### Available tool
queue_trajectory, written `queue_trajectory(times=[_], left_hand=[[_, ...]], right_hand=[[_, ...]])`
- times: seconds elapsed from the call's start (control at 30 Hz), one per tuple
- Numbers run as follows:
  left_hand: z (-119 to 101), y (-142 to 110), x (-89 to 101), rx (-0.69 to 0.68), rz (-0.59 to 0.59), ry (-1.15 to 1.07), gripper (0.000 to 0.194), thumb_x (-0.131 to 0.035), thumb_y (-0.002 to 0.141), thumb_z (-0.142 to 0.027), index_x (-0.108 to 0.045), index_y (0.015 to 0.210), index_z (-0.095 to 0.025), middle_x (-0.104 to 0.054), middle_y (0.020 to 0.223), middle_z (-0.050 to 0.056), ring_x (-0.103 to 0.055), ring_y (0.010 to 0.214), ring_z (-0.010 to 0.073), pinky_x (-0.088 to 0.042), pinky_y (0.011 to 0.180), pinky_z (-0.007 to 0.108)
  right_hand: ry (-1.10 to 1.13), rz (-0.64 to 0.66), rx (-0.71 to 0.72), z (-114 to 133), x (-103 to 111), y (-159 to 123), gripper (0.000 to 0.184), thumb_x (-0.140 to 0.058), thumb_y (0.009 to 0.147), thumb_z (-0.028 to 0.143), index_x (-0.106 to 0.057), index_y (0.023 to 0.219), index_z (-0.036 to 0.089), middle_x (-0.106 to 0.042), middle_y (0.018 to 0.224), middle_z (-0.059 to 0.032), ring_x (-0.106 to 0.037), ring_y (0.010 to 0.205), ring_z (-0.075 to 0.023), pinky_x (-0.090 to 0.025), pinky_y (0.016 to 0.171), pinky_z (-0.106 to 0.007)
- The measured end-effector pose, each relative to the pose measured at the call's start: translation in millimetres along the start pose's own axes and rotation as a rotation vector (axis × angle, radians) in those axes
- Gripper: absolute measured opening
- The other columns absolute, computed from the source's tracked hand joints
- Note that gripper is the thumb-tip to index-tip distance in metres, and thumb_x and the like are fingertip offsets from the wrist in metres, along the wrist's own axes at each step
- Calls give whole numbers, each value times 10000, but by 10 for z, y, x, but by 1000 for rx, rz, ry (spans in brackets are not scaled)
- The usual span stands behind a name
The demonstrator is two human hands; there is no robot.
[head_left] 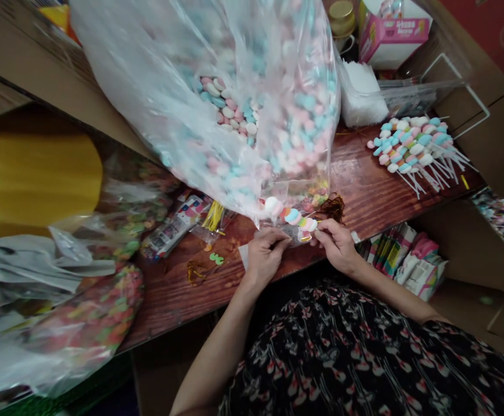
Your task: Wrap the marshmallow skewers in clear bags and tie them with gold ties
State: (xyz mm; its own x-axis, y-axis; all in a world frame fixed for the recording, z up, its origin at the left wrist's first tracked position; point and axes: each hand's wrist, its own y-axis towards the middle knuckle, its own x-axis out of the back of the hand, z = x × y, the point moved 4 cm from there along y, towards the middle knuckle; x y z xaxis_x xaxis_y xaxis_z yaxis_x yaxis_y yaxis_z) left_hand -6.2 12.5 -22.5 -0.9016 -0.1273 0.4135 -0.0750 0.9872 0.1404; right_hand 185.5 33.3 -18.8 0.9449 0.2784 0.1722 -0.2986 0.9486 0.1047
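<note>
A skewer of marshmallows in white, pink, blue, orange and green lies just in front of my hands, over the table's near edge. My right hand is closed in a pinch at its right end, by the white and pink pieces. My left hand is also closed, thumb against forefinger, at the edge of a clear plastic wrapper beside the skewer. A small gold strip shows between the hands. The fingertips partly hide what they pinch.
A large clear bag of marshmallows fills the back. Finished skewers are piled at right, near a clear bin. Yellow twist ties, green gummy pieces and bagged gummies lie left. Packets stand below the table edge.
</note>
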Motion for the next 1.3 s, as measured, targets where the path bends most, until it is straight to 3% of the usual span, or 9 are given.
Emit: queue_trajectory(times=[0.27,0.47,0.9,1.3], left_hand=[[-3,25,16,19,32,7,109,-671,795,-238,-671,696,-192,-655,725,6,-602,706,145,-482,707,280],[21,49,26,9,45,26,111,-653,810,-240,-657,715,-184,-640,731,1,-591,709,138,-467,709,268],[-20,16,-7,-71,51,62,104,-645,826,-201,-643,724,-185,-628,739,-2,-580,723,132,-460,710,258],[32,-31,-25,-150,125,118,75,-633,858,-202,-683,803,-195,-657,838,24,-610,799,146,-490,756,274]], right_hand=[[-207,-121,141,237,694,-186,86,-547,922,222,-622,880,213,-646,706,14,-603,612,-109,-483,608,-238],[-458,15,264,252,1043,-337,88,-565,894,137,-622,884,203,-616,703,9,-570,619,-106,-446,605,-230],[-541,131,319,125,1065,-374,129,-516,923,158,-635,958,197,-660,797,-40,-612,702,-138,-475,650,-247],[-987,323,423,456,1061,-231,207,-461,899,103,-657,878,164,-613,728,-24,-535,642,-118,-367,593,-240]])
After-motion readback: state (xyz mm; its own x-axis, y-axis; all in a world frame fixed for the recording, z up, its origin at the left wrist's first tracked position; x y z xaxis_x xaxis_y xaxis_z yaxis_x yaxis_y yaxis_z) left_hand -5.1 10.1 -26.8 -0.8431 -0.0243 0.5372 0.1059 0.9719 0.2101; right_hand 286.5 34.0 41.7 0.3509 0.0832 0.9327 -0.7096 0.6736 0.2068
